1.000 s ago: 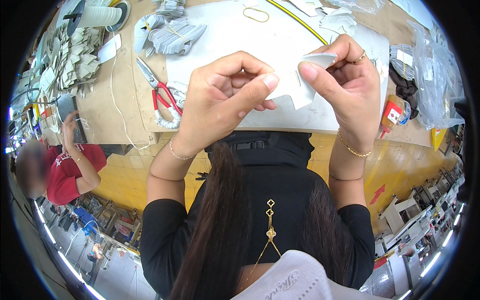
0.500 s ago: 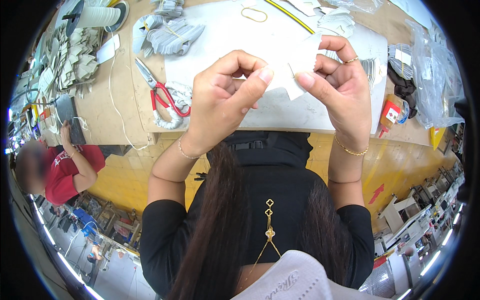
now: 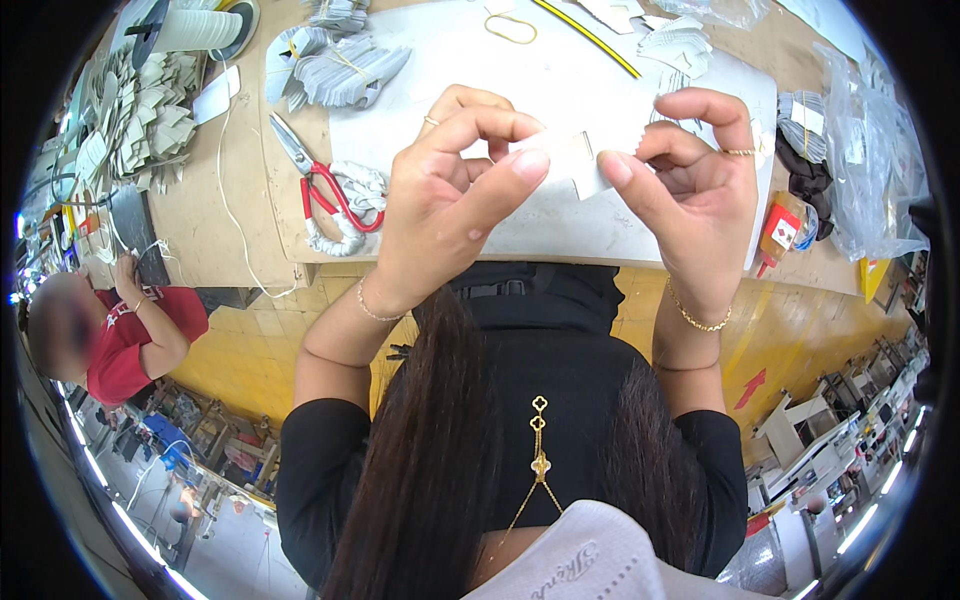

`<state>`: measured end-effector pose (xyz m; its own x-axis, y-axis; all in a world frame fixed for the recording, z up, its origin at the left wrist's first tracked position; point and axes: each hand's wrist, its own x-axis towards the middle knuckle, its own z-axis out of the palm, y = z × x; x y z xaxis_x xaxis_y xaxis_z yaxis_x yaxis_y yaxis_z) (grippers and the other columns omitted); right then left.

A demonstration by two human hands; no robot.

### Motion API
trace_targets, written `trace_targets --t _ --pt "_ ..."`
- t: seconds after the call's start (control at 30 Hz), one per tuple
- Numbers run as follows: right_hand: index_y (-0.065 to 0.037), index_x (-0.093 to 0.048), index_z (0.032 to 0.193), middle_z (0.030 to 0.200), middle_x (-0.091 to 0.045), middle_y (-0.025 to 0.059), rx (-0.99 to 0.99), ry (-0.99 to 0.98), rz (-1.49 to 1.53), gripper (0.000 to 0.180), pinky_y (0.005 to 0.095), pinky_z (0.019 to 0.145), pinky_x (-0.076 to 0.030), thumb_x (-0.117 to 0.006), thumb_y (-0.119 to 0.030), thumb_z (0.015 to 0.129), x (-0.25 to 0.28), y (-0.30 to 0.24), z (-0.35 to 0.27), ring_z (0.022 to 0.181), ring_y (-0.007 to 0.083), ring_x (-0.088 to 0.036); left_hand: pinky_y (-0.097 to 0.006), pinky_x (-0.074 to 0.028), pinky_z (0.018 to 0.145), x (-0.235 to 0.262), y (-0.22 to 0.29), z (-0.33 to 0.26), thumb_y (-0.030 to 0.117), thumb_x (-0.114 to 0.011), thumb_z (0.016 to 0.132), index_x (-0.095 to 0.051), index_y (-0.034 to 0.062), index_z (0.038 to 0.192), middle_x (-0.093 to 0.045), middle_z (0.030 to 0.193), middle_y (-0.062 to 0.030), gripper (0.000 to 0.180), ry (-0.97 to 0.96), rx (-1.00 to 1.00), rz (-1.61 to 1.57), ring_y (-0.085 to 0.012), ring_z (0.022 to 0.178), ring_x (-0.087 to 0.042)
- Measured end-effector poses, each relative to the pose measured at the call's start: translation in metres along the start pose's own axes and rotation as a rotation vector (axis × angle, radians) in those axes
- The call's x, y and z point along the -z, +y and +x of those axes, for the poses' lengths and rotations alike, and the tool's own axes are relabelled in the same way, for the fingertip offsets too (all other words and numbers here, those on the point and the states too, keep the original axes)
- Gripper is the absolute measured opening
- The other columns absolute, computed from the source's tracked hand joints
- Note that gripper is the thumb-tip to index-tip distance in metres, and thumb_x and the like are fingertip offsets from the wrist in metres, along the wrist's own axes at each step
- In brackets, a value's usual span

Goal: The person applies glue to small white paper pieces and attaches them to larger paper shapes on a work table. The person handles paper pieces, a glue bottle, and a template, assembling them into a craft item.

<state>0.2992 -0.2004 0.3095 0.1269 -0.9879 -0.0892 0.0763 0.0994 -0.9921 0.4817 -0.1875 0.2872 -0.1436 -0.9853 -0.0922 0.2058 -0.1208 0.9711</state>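
In front of me, above the white sheet on the table, my left hand [image 3: 465,175] pinches a small white cut piece [image 3: 588,178] between thumb and bent fingers. A short dark line, perhaps a slit, marks the piece near its top. On its other side my right hand [image 3: 695,165] has its thumb tip at the piece's right edge, with the fingers curled behind. The right index finger is raised and bent, apart from the thumb. The white piece partly blends into the sheet below, so its full outline is hard to make out.
Left of my hands lie red-handled shears [image 3: 325,185] beside a white cloth bundle [image 3: 362,190]. Bundles of grey cut pieces [image 3: 350,75], a spool [image 3: 190,32] and a rubber band [image 3: 510,28] lie farther off. A red-labelled bottle [image 3: 780,228] is at right. A person in red [image 3: 150,335] works at left.
My right index finger has lifted off the white piece and the hand has shifted slightly right. The piece has turned and sits lower between my hands. The left hand has barely moved.
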Motion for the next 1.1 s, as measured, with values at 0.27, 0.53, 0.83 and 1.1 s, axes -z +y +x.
trace_targets --t 0.27,0.53,0.83,1.1 --pt "0.002 -0.041 0.109 0.095 -0.056 0.0069 0.141 0.060 -0.050 0.049 0.0213 0.073 -0.051 -0.072 0.007 0.072 -0.002 0.007 -0.006 0.079 0.0100 -0.062 -0.015 -0.033 0.045 -0.004 -0.003 -0.004 -0.001 -0.067 0.081 -0.061 -0.0051 0.095 -0.047 0.100 -0.0020 0.015 -0.033 0.113 -0.178 -0.0013 0.064 -0.047" --pt "0.000 -0.042 0.109 0.096 -0.055 0.0064 0.202 0.067 -0.019 0.051 0.0225 0.076 -0.050 -0.073 0.010 0.070 -0.001 0.009 -0.013 0.082 0.0096 -0.061 -0.015 -0.035 0.047 -0.003 -0.003 -0.009 -0.001 -0.068 0.081 -0.063 -0.0034 0.094 -0.049 0.102 -0.0016 0.014 -0.047 0.116 -0.258 -0.0008 0.064 -0.048" --pt "-0.003 -0.040 0.108 0.086 -0.060 0.0068 0.188 0.053 0.060 0.051 0.0223 0.078 -0.049 -0.072 0.011 0.071 -0.002 0.010 -0.013 0.083 0.0094 -0.060 -0.017 -0.039 0.050 -0.002 0.001 -0.009 0.000 -0.070 0.080 -0.064 0.0000 0.089 -0.053 0.096 -0.0021 0.011 -0.059 0.170 -0.296 -0.0030 0.066 -0.049" --pt "-0.002 -0.040 0.107 0.085 -0.060 0.0070 0.162 0.050 0.080 0.049 0.0217 0.077 -0.048 -0.072 0.011 0.072 -0.005 0.011 -0.013 0.082 0.0093 -0.060 -0.020 -0.041 0.048 -0.008 0.003 -0.008 -0.005 -0.065 0.079 -0.055 0.0019 0.082 -0.049 0.094 -0.0034 0.012 -0.046 0.326 -0.619 -0.0065 0.063 -0.050"
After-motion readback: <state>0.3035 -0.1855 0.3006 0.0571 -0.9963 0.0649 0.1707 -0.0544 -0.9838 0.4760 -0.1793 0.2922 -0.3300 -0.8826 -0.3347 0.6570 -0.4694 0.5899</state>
